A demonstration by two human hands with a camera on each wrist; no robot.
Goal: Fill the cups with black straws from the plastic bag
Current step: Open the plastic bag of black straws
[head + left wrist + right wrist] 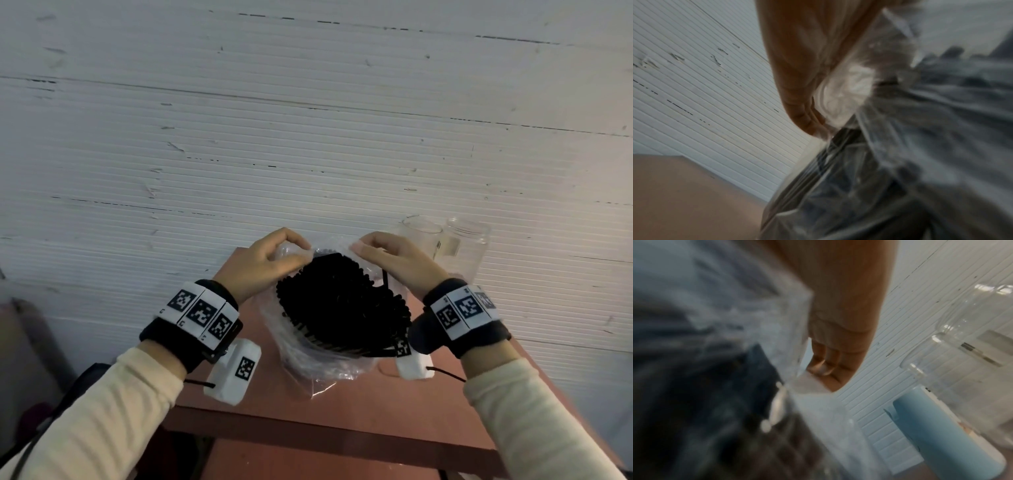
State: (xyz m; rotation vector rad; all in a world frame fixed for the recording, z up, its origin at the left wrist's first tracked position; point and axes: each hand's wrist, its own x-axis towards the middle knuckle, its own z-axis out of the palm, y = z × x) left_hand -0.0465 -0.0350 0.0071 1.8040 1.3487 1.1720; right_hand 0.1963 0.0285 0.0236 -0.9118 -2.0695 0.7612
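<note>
Left hand [265, 262] and right hand [394, 262] each pinch the clear plastic bag's [308, 359] rim, apparently spreading it to expose upright black straws [339, 305] beside 2 clear cups [445, 243].

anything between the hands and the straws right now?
Only the plastic bag: both the left hand and right hand pinch its top edge, pulling the mouth apart. The black straws lie exposed in the opening; nothing else visible blocks them.

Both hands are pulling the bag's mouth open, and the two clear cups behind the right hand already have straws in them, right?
Not quite. The head view shows both cups empty; the straws are all in the bag. The left hand and right hand do hold its mouth.
</note>
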